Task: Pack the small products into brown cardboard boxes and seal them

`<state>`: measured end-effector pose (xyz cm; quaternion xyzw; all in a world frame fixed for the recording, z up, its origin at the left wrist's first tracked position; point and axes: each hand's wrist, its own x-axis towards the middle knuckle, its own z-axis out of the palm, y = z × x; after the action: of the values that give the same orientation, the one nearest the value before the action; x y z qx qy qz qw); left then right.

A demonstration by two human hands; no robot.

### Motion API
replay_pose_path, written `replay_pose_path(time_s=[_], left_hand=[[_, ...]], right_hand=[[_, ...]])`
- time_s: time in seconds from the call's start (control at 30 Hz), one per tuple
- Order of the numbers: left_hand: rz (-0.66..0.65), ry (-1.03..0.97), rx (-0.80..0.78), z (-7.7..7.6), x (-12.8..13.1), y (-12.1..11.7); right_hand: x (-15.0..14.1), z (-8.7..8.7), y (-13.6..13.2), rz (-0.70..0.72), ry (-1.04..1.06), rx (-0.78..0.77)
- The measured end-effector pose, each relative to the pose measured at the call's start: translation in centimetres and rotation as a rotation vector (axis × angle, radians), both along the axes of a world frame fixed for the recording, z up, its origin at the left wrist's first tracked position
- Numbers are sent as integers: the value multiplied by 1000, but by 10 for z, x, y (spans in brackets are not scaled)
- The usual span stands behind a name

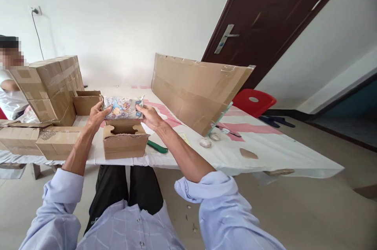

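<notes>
A printed plastic packet (123, 107) with colourful cartoon figures is stretched level between my two hands. My left hand (98, 115) grips its left end, thumb on the front face. At the other end, my right hand (150, 116) pinches the packet the same way. Just below and nearer to me stands an open cardboard box (125, 147) on the table; the frame does not show how deep its inside goes or what lies in it. A green-handled tool (157, 147) lies to the right of that box, its other end hidden.
Stacked taped cartons (48, 85) and lower boxes (60, 144) stand on the left, with a person (11, 92) behind them. A large cardboard sheet (197, 89) leans upright at the right. Tape rolls (205, 142) lie near the front edge of the table (265, 151). A red chair (255, 102) stands beyond.
</notes>
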<state>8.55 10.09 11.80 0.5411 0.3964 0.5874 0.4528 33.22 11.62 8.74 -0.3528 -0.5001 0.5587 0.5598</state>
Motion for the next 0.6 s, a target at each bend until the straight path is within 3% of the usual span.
replay_pose_path(time_s=[0.13, 0.3, 0.43, 0.6], left_hand=[[39, 25, -117, -21, -9, 16], [57, 1, -125, -33, -14, 22], [45, -60, -22, -22, -12, 22], [-6, -109, 215, 9, -10, 12]], right_hand=[[-2, -25, 14, 35, 1, -141], [-5, -39, 20, 12, 25, -116], [-3, -25, 20, -35, 37, 106], [4, 13, 10, -113, -9, 407]])
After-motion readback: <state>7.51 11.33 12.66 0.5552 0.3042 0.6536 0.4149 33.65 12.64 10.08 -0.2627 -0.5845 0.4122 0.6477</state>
